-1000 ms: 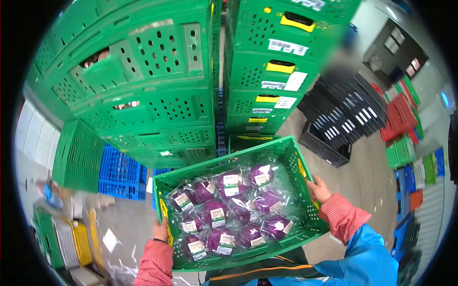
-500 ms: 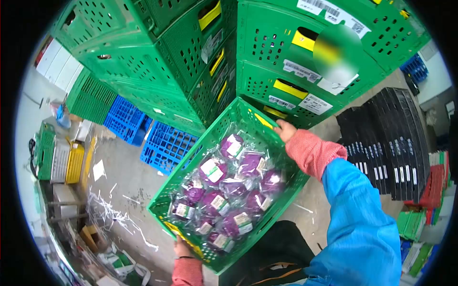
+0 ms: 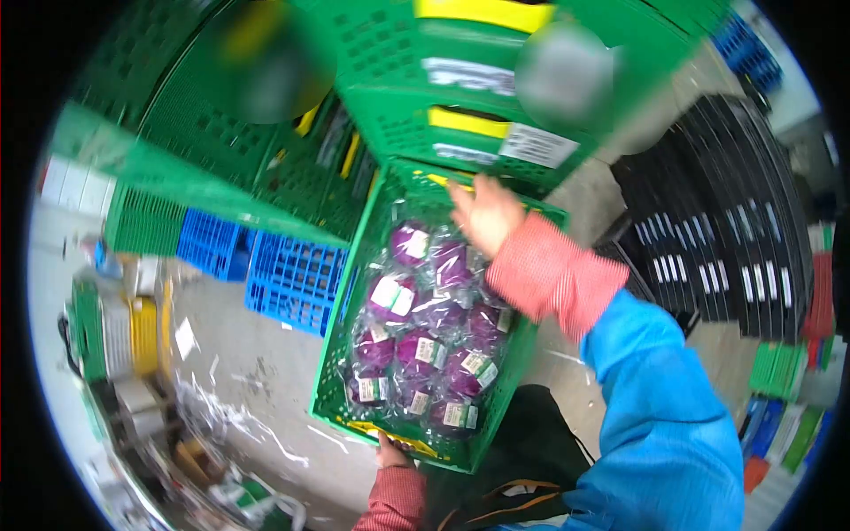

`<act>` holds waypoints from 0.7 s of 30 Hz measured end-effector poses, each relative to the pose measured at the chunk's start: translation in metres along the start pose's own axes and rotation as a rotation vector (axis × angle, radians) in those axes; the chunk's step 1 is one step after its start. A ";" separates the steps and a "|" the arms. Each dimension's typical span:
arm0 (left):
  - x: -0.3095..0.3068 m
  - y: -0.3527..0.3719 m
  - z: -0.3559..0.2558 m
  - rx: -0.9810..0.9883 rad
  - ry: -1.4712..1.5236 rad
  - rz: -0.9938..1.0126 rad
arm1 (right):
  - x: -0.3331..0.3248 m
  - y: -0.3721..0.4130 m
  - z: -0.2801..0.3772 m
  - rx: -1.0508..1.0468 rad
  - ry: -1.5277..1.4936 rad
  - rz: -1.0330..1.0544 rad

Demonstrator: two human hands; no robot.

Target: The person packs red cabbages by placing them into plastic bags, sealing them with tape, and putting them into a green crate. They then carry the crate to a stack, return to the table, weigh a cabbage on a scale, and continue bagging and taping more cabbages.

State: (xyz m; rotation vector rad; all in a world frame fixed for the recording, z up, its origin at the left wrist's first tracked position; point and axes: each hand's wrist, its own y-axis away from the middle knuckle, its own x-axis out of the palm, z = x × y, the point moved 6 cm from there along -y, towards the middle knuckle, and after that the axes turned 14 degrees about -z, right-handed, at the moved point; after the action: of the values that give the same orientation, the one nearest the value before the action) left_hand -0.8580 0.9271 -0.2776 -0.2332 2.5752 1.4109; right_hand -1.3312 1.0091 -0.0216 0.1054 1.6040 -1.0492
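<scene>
The green crate (image 3: 336, 363) of wrapped red cabbages (image 3: 416, 345) runs lengthwise near to far between the hands, just short of the stacked crates (image 3: 460, 133); the left hand (image 3: 390, 453) clasps its near end, and the right hand (image 3: 482, 212) lies on the far rim, its grip too blurred to tell.

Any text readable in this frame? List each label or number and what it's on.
White labels on the stacked green crates: printed, too blurred to read.
Stickers on the wrapped purple cabbages in the held green crate: too small and blurred to read.
Nothing else carries legible text.
</scene>
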 end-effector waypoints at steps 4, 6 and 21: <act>-0.003 -0.018 -0.003 -0.087 -0.066 0.104 | -0.071 0.127 -0.026 0.506 0.019 -0.225; -0.004 -0.031 -0.002 -0.167 -0.116 0.127 | -0.049 0.207 -0.038 0.833 0.020 -0.116; 0.013 -0.048 -0.010 -0.097 -0.317 0.294 | 0.065 0.277 -0.015 1.338 -0.536 0.036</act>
State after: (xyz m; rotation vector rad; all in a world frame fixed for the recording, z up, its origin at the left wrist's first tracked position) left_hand -0.8603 0.8923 -0.3144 0.3441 2.3500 1.5248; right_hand -1.2050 1.1544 -0.2315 0.6705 0.2304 -1.7703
